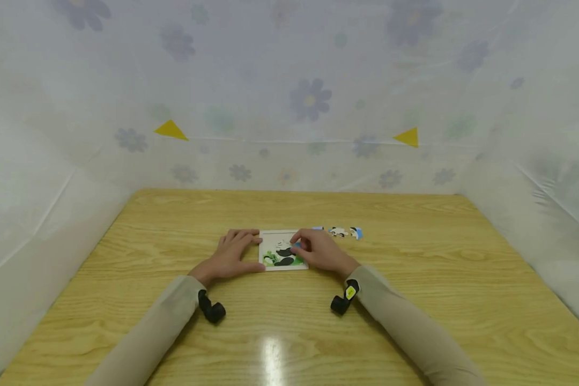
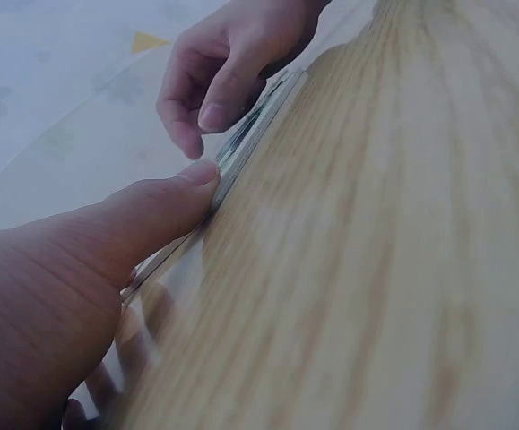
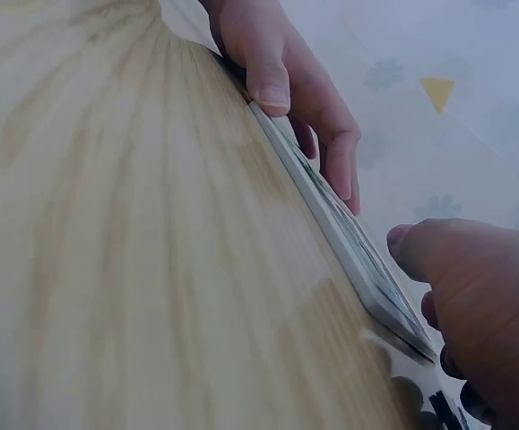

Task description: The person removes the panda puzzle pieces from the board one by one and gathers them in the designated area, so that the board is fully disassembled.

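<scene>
A white-framed panda jigsaw board (image 1: pixel 282 267) lies flat on the table, with green and black-and-white pieces in its lower part and a bare white area above them. My left hand (image 1: pixel 231 254) rests at its left side, thumb on the near-left corner and fairly straight fingers touching the left edge. Over the board's right part is my right hand (image 1: pixel 322 251), index finger and thumb bent toward a bit of blue on the board. In the left wrist view, a gap shows between that right thumb (image 2: pixel 228 94) and index finger, with no piece visible in it.
Loose jigsaw pieces (image 1: pixel 338 232) lie beyond the right hand, among them a panda-face piece and a blue-edged piece (image 1: pixel 356 232). Wood-grain tabletop (image 1: pixel 270 321) surrounds the board. A pale flowered curtain (image 1: pixel 289 161) with two yellow triangles hangs behind the table.
</scene>
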Demonstrator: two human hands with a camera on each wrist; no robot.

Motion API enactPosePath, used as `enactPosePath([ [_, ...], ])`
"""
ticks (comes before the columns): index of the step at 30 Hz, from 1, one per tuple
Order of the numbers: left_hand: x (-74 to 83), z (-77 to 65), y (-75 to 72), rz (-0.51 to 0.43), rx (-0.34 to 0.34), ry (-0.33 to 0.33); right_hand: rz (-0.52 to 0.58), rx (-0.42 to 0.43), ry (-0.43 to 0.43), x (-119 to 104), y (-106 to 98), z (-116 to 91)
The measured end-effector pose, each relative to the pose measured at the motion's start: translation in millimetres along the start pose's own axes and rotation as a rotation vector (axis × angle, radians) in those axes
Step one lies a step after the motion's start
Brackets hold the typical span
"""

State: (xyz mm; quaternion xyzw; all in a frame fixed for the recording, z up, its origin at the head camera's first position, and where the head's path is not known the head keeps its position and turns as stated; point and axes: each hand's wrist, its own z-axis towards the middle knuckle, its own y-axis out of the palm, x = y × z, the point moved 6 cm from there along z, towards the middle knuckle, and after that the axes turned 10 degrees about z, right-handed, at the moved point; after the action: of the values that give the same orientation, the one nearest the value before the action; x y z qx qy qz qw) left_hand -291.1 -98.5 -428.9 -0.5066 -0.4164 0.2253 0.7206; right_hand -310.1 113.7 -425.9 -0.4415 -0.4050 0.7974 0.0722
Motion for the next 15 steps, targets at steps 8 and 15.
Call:
enactPosePath([
  [8, 0.5, -0.7, 0.4, -0.01, -0.006, -0.003, -0.05, -0.079, 0.01, -5, 11, 12],
  [15, 1.8, 0.0, -1.0, 0.006, -0.004, -0.004, -0.018, -0.111, 0.06, -6, 12, 17],
])
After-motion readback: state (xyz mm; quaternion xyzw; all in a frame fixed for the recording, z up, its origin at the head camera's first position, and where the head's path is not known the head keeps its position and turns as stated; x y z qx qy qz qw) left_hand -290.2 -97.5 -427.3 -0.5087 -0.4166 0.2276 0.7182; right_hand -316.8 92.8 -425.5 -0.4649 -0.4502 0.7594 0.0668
